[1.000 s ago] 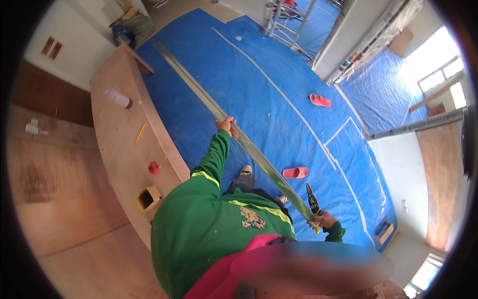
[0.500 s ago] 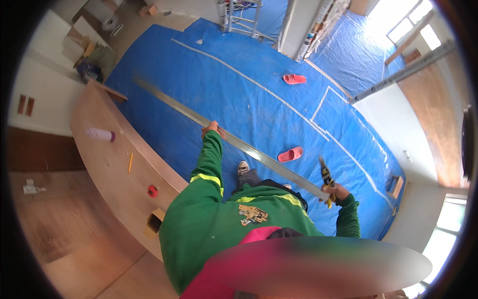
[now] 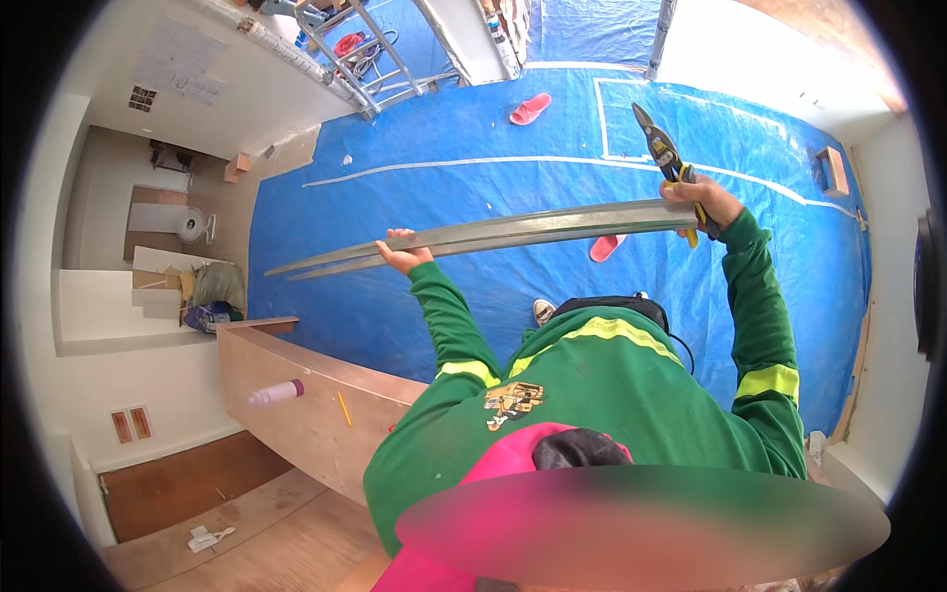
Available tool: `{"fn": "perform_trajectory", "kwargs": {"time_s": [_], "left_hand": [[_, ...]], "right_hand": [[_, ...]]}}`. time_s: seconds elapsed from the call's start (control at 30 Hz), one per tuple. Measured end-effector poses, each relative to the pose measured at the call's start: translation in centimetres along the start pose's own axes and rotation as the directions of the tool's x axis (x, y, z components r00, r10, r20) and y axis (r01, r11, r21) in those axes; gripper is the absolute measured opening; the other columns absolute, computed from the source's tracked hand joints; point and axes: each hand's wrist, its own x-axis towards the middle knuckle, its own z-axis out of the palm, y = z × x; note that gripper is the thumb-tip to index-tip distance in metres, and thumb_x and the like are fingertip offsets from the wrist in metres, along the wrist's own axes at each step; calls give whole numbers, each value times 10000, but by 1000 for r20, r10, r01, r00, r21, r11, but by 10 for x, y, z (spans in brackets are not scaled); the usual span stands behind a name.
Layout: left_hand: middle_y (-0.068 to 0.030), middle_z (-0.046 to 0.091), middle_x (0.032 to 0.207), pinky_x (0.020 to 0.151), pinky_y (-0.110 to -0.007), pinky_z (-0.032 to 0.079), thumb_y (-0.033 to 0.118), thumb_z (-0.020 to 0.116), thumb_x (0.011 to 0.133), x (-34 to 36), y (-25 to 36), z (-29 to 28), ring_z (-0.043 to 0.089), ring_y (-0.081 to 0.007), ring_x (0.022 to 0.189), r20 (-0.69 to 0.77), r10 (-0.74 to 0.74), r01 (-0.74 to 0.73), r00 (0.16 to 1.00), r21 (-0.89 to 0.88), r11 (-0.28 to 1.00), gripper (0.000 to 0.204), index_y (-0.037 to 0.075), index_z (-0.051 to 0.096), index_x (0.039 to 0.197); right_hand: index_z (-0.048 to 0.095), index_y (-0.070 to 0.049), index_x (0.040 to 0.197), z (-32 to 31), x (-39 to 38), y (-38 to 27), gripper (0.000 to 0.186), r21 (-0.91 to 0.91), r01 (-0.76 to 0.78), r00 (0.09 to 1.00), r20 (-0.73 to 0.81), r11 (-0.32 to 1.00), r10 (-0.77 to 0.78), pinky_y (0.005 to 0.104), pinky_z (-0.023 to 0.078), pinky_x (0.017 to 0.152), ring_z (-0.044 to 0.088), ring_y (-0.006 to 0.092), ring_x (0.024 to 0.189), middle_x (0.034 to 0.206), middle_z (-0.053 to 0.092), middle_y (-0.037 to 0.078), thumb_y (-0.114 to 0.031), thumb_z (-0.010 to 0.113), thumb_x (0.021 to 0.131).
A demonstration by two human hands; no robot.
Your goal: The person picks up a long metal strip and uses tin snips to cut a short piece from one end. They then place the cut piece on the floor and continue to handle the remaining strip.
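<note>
The metal channel (image 3: 552,223) has been swung, relative to the torso (image 3: 612,380), from a diagonal to a nearly crosswise position above the blue floor sheet (image 3: 414,340). It is held partway along by the left hand (image 3: 404,259), partly curled around it. The right hand (image 3: 718,200), now extended forward, is closed on the snips (image 3: 663,153) and the channel's end; more working clearance is thereby judged to be provided.

Green top (image 3: 612,385); 2 yellow sleeve bands (image 3: 767,382); yellow chest stripe (image 3: 619,329); pink neckwear (image 3: 511,453).
</note>
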Motion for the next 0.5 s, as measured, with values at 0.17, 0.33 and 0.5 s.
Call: {"fn": "perform_trajectory", "kwargs": {"time_s": [0.17, 0.33, 0.5], "left_hand": [[-25, 418, 769, 491, -308, 329, 359, 659, 1039, 6, 7, 33, 371, -131, 511, -89, 243, -225, 966, 169, 960, 393, 51, 430, 956], [2, 407, 691, 488, -299, 318, 202, 712, 995, 7, 16, 56, 381, -125, 509, 6, 312, -301, 950, 278, 912, 345, 65, 431, 849], [17, 414, 638, 492, -289, 322, 81, 694, 980, 11, 30, 111, 388, -112, 514, 120, 354, -374, 927, 271, 887, 309, 73, 439, 805]], "right_hand": [[638, -32, 1053, 11, -14, -5, 352, -121, -19, 1000, -4, 992, 18, 302, 540, 500, 645, 172, 554, 774, 654, 91, -323, 738, 881], [676, -27, 1005, 9, -31, 14, 432, -125, -45, 990, -135, 991, 28, 329, 520, 517, 638, 183, 593, 813, 660, 102, -447, 728, 917], [633, -38, 1089, 13, -44, 22, 499, 92, 203, 923, -349, 975, -159, 299, 535, 540, 641, 156, 612, 836, 641, 57, -526, 668, 993]]}}
